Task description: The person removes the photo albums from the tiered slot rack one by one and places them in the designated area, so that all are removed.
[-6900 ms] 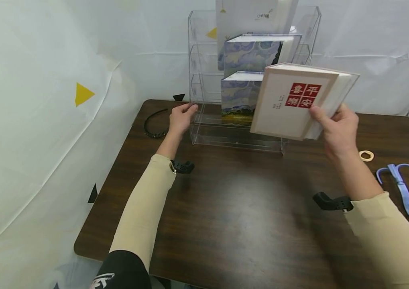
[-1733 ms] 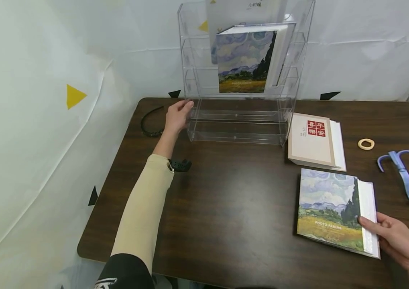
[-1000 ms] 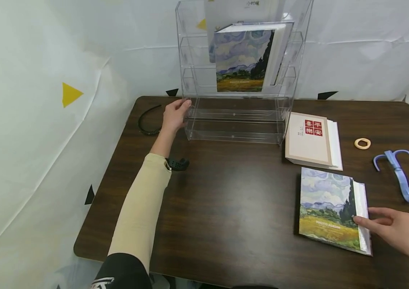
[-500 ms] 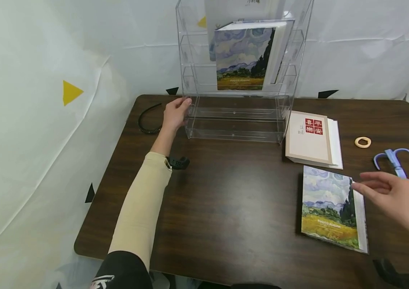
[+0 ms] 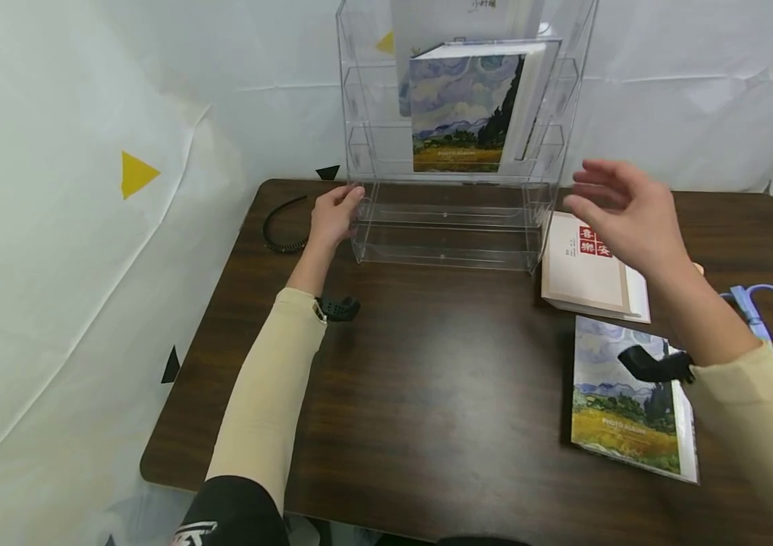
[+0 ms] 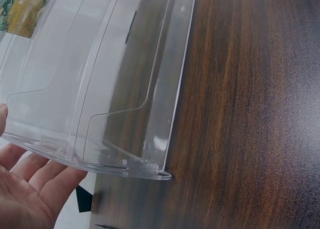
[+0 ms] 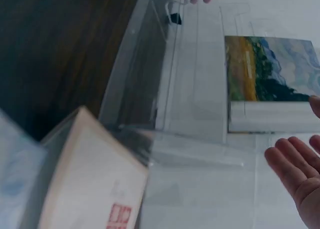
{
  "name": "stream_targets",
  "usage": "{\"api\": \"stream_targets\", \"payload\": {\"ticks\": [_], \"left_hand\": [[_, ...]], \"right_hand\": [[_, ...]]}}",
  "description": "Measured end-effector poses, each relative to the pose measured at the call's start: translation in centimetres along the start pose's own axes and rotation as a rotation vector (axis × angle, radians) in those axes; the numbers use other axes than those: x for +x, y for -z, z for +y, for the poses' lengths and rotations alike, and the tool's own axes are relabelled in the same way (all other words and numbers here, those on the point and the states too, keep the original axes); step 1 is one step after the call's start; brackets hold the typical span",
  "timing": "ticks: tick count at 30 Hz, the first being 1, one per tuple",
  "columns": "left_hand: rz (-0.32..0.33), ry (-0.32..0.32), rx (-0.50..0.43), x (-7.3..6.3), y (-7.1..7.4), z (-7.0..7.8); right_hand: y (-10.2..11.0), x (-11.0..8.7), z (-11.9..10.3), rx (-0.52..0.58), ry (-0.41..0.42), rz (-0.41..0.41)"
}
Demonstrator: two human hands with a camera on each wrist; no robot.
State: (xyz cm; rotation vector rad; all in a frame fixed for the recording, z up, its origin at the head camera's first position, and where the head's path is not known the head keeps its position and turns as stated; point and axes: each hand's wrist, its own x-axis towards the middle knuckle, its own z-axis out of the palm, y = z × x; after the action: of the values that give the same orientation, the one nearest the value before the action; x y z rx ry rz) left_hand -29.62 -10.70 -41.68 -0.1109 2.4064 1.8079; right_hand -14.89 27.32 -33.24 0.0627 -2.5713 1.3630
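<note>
With left hand (image 5: 333, 216), grips left side panel of clear rack (image 5: 441, 255), thumb on inner face, fingers curled round outside. Stands on dark wood table (image 5: 427, 356), at back edge, close to white sheeting (image 5: 51, 250). Bears painted photo album (image 5: 461, 114) at mid-height, cover facing out, and pale book (image 5: 461, 21) behind and above, top cut off in head view.

With right hand (image 5: 625, 216), holds nothing: fingers extended, thumb well apart from them, hovering just right of rack, over beige book (image 5: 580, 277) in head view.

Rest, relative to rack:
- Just right, on table: beige book, red characters on cover; cannot tell if touching rack.
- Front right: second painted photo album (image 5: 621, 436), lying flat, partly behind black wrist device (image 5: 652, 364).
- Farther right: blue hanger-shaped object (image 5: 748, 307), partly hidden by right arm; sliver of pale ring (image 5: 699, 268) behind same arm.
- Left, near gripping hand: black coiled cord (image 5: 284, 247).
- Well left, on sheeting: yellow triangle (image 5: 138, 174).
</note>
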Motion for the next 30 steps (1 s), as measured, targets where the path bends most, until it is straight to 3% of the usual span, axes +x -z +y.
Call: {"api": "stream_targets", "payload": {"ticks": [3,7,12,19,30], "left_hand": [[0.012,-0.009,0.000,0.0,0.1,0.0],[0.016,-0.023,-0.003,0.0,0.3,0.0],[0.000,-0.008,-0.018,0.0,0.1,-0.3],[0.002,-0.018,-0.035,0.2,-0.3,-0.2],[0.016,-0.028,-0.011,0.1,-0.4,0.1]], "right_hand": [[-1.3,3.1,-1.3,0.120,-0.002,0.010],[-2.8,6.1,-3.1,0.208,-0.063,0.045],[-4.0,8.2,-4.5,0.199,-0.126,0.090],[-4.4,10.1,-4.8,0.074,-0.159,0.122],[-4.5,11.6,-4.2,0.036,-0.177,0.067]]}}
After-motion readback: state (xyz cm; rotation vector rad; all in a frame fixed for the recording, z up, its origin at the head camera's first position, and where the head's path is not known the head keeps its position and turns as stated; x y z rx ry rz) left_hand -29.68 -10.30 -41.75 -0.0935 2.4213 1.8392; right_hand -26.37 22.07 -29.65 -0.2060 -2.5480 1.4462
